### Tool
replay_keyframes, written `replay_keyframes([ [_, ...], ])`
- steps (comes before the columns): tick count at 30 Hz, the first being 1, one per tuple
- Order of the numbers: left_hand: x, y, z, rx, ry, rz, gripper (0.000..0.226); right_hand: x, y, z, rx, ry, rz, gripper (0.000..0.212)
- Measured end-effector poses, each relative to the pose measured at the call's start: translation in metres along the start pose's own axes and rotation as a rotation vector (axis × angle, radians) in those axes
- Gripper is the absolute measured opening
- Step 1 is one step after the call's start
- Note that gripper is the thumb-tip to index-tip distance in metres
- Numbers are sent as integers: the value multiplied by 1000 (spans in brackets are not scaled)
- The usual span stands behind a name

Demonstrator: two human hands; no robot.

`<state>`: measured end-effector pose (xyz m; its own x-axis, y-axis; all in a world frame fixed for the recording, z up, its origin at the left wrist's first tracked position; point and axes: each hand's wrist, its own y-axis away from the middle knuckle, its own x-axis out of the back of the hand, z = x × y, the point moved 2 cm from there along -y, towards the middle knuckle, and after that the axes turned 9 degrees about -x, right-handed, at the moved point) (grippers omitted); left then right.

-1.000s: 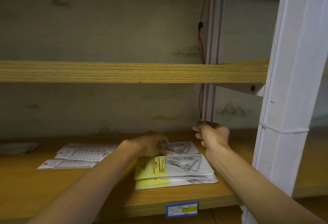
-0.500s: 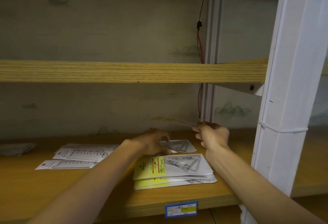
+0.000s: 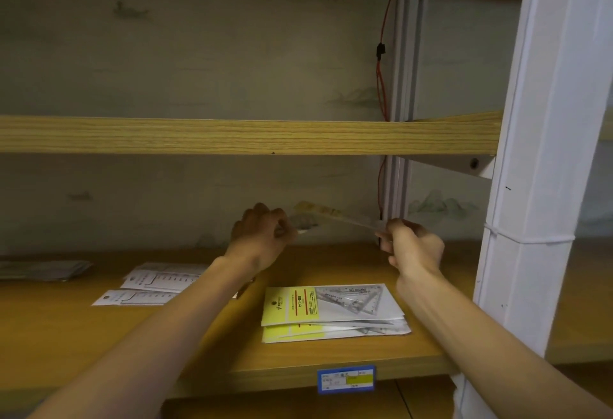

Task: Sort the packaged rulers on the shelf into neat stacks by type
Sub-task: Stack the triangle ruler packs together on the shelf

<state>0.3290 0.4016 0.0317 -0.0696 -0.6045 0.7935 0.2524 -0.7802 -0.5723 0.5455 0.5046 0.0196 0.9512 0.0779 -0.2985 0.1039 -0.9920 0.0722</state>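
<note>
A white shelf post [image 3: 544, 160] stands at the right, a blue price tag [image 3: 346, 379] on the shelf edge [image 3: 265, 375]. Above the stack of yellow-carded set squares [image 3: 335, 312], the left hand [image 3: 262, 236] and right hand [image 3: 413, 248] each pinch packaged rulers — the right's a clear packet [image 3: 335, 214], seen edge-on and blurred.

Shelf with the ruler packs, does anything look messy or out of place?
Somewhat. The yellow-label stack is fanned, lower packs poking out right. The white ruler packs overlap askew rather than stacked. Both hands, left hand and right hand, hold a pack in the air.
</note>
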Motion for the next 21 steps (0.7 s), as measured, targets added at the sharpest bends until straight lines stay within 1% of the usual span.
replay_keyframes([
  [5, 15, 16, -19, 71, -48, 129, 24, 9, 12, 2, 50, 110, -57, 18],
  [9, 16, 31, -27, 67, -111, 206, 26, 18, 21, 5, 69, 196, -104, 9],
  [12, 16, 37, -29, 56, -117, 255, 26, 20, 25, 13, 57, 283, -134, 15],
  [15, 17, 40, -26, 34, -110, 258, 25, 20, 29, 20, 61, 335, -158, 19],
  [19, 18, 45, -17, 9, -102, 255, 23, 18, 39, 23, 130, 435, -197, 26],
  [21, 18, 45, -13, 8, -82, 248, 21, 19, 44, 22, 204, 531, -211, 29],
])
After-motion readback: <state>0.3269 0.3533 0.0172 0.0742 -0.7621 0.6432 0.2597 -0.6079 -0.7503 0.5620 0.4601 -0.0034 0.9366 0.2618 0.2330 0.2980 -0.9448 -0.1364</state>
